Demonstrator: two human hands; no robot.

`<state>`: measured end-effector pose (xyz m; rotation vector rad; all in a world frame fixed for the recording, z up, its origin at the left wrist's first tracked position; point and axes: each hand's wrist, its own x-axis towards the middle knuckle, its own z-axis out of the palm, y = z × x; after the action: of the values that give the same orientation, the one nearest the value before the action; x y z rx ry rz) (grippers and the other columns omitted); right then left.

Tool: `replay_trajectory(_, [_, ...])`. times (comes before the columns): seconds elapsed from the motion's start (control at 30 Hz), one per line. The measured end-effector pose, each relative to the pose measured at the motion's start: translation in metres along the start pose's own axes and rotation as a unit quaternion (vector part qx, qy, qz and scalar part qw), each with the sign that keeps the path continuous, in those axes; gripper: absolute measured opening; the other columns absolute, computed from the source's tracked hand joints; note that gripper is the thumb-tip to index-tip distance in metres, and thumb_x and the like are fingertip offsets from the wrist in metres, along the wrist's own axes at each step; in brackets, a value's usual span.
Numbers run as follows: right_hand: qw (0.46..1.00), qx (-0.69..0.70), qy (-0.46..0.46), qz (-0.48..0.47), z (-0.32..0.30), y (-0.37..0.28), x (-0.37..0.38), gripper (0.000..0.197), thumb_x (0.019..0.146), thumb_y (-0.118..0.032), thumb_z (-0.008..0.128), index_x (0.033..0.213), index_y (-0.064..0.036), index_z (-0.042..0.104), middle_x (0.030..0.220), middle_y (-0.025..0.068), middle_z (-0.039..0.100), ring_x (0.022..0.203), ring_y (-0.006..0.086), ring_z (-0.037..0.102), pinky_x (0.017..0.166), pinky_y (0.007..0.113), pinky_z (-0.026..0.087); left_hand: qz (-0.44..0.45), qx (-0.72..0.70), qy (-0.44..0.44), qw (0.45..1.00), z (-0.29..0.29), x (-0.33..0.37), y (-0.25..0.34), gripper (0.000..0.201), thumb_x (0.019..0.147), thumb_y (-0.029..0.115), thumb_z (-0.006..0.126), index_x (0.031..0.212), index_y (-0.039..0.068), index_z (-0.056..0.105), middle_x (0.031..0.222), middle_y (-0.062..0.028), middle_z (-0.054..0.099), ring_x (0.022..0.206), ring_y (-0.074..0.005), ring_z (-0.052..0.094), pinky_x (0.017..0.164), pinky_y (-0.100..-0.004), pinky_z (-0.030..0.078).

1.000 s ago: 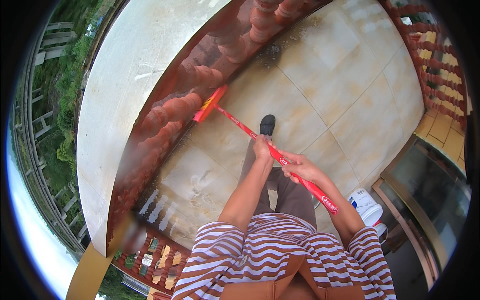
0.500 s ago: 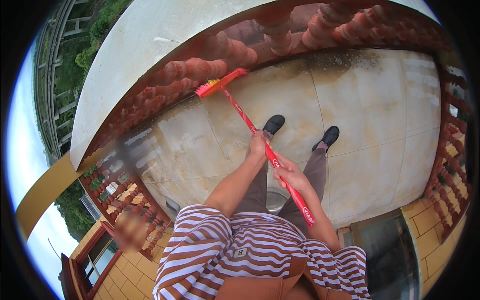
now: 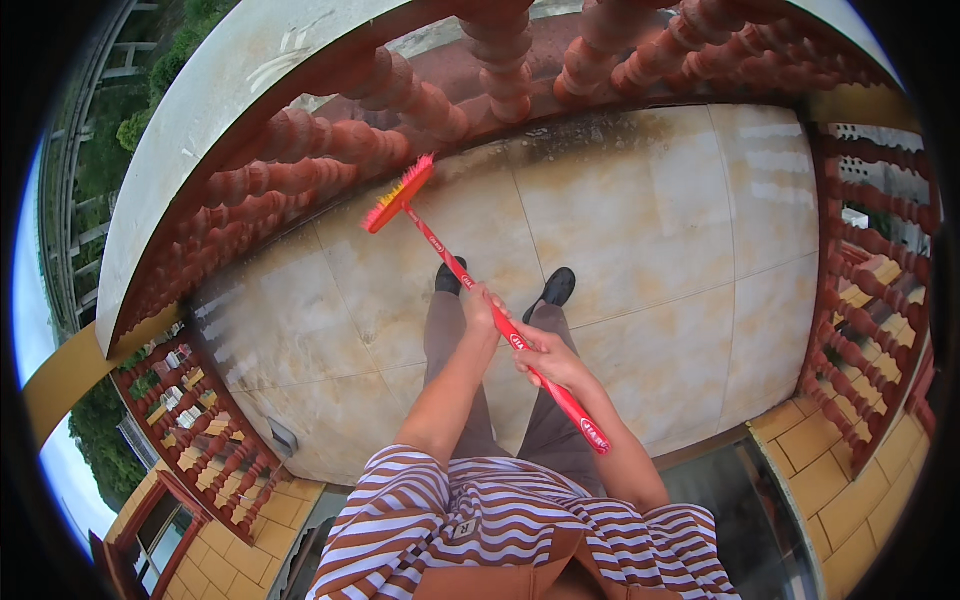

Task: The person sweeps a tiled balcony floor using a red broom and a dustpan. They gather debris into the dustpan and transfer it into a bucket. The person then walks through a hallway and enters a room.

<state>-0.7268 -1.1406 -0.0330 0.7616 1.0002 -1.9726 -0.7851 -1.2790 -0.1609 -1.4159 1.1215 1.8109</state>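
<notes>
A scrub brush [image 3: 436,244] with a long red handle slants from the lower right to the upper left in front of me. Its orange-red head [image 3: 393,203] carries pink and yellow bristles, which face the base of the red balusters. Whether the bristles touch the floor or balusters I cannot tell. My left hand [image 3: 483,308] is wrapped round the middle of the handle. Lower down, my right hand [image 3: 549,358] grips it closer to its end, and the handle's butt sticks out past that hand by my right forearm.
I stand on a stained, pale tiled balcony floor [image 3: 640,215]. A curved balustrade of red balusters [image 3: 430,108] under a wide white rail [image 3: 215,95] borders the far side. Side railings [image 3: 868,300] stand left and right. A grey dustpan-like object [image 3: 283,437] lies at the left.
The brush head has swung to a steeper angle, its bristles now facing more to the left. My view has shifted, so feet and floor appear further left. Both hands keep hold of the handle.
</notes>
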Motion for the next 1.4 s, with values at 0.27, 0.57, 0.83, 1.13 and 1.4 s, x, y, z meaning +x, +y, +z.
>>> replay_trajectory(0.27, [0.984,0.132,0.111,-0.036,-0.075,-0.036,-0.044,0.060,0.089,-0.005,0.053,0.144,-0.0078,0.032,0.068,0.0045,0.053,0.041,0.0064,0.045,0.038,0.020,0.033,-0.042,0.112,-0.024,0.993,0.129,0.015,-0.058,0.026,0.092,0.030,0.047,0.077,0.008,0.043,0.050,-0.0059,0.043,0.037,-0.0205,0.040,0.036,-0.0353,0.037])
replay_trajectory(0.57, [0.998,0.045,0.041,-0.013,-0.053,-0.050,-0.055,0.068,0.087,-0.001,0.053,0.148,-0.0125,0.026,0.067,0.0027,0.051,0.043,0.0075,0.046,0.041,0.021,0.037,-0.031,0.065,-0.032,0.997,0.099,-0.018,-0.036,0.027,0.090,0.031,0.046,0.075,0.009,0.043,0.050,-0.0047,0.043,0.034,-0.0194,0.039,0.033,-0.0349,0.036])
replay_trajectory(0.83, [0.993,0.106,0.053,-0.013,-0.145,-0.083,-0.058,0.062,0.089,-0.005,0.053,0.146,-0.0098,0.029,0.068,0.0042,0.052,0.043,0.0078,0.046,0.041,0.021,0.036,-0.029,0.096,0.022,0.995,0.191,0.001,-0.067,0.026,0.091,0.030,0.045,0.074,0.010,0.044,0.050,-0.0051,0.042,0.036,-0.0198,0.039,0.036,-0.0362,0.037])
replay_trajectory(1.13, [0.999,0.010,0.041,0.005,-0.189,-0.094,-0.121,0.065,0.087,0.000,0.052,0.147,-0.0116,0.029,0.067,0.0022,0.051,0.044,0.0077,0.046,0.043,0.020,0.037,-0.044,0.051,0.006,0.998,0.219,-0.029,-0.136,0.027,0.091,0.029,0.044,0.076,0.007,0.042,0.051,-0.0049,0.043,0.035,-0.0202,0.041,0.034,-0.0347,0.038])
replay_trajectory(1.4, [0.996,0.066,0.065,-0.010,-0.279,-0.122,-0.105,0.060,0.088,-0.004,0.054,0.144,-0.0069,0.033,0.067,0.0014,0.051,0.043,0.0070,0.045,0.042,0.020,0.035,-0.006,0.063,0.005,0.998,0.302,0.014,-0.159,0.026,0.091,0.028,0.044,0.076,0.007,0.042,0.052,-0.0060,0.045,0.037,-0.0206,0.043,0.035,-0.0354,0.039])
